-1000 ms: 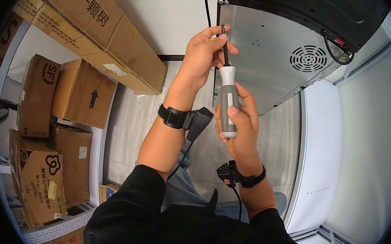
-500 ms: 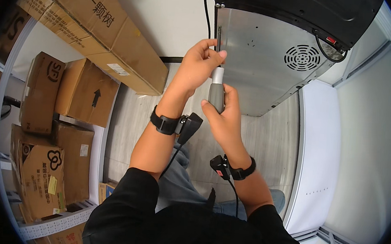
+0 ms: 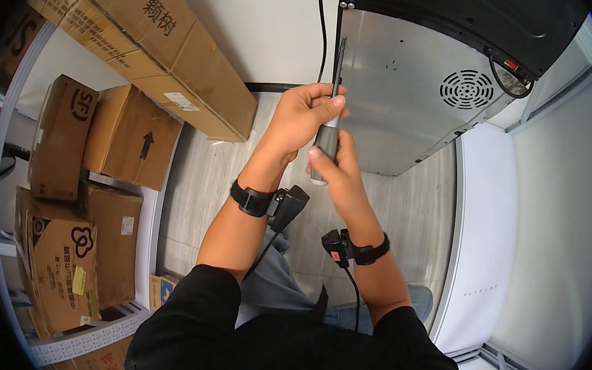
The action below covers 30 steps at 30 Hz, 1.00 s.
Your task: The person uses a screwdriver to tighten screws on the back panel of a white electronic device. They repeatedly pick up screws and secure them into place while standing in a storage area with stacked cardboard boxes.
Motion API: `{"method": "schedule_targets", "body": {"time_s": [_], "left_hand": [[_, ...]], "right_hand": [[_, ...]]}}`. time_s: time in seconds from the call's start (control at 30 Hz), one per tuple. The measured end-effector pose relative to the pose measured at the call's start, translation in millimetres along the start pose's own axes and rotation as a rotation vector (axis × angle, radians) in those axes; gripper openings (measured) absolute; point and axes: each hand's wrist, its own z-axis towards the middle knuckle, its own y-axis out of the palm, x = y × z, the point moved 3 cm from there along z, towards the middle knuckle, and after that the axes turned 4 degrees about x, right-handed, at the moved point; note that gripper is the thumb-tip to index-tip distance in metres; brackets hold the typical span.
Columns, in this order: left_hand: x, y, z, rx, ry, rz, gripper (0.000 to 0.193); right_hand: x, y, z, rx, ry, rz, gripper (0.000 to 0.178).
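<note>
A screwdriver (image 3: 325, 144) with a grey handle and long metal shaft points away from me. Its tip meets the left edge of a metal panel (image 3: 393, 102), at what looks like a screw; the contact is too small to make out. Thumb and fingers of my left hand (image 3: 301, 121) pinch the lower shaft, just above the handle. My right hand (image 3: 342, 171) is closed round the handle, thumb along its side, and the handle's end shows below. Above the panel sits the appliance's black cover (image 3: 455, 20).
A black cable (image 3: 323, 34) hangs left of the panel. On the right are round vent slots (image 3: 466, 89), a red switch (image 3: 510, 65) and a white board (image 3: 479, 248). Cardboard boxes (image 3: 133, 134) fill a shelf on the left, with a long carton (image 3: 180, 71) beyond.
My left hand has slid down the shaft toward the handle, baring more of the shaft. The handle is tilted slightly and its end now shows. The view has shifted a little.
</note>
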Motion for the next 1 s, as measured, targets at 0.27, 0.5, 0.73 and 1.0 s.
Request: {"method": "schedule_targets", "body": {"time_s": [0.27,0.5,0.73,1.0], "left_hand": [[-1,0,2,-0.113,0.006,-0.071,0.031],[0,-4,5,-0.107,0.074,0.154,0.033],[-4,-5,4,-0.094,-0.032,0.065,0.031],[-5,-7,6,-0.106,-0.009,0.012,0.031]], "right_hand": [[-20,-14,-4,-0.112,0.209,0.233,0.048],[-17,-12,-2,-0.019,0.170,-0.036,0.030],[-9,-9,2,-0.068,0.185,0.149,0.048],[-5,-13,5,-0.117,0.188,0.207,0.046]]}}
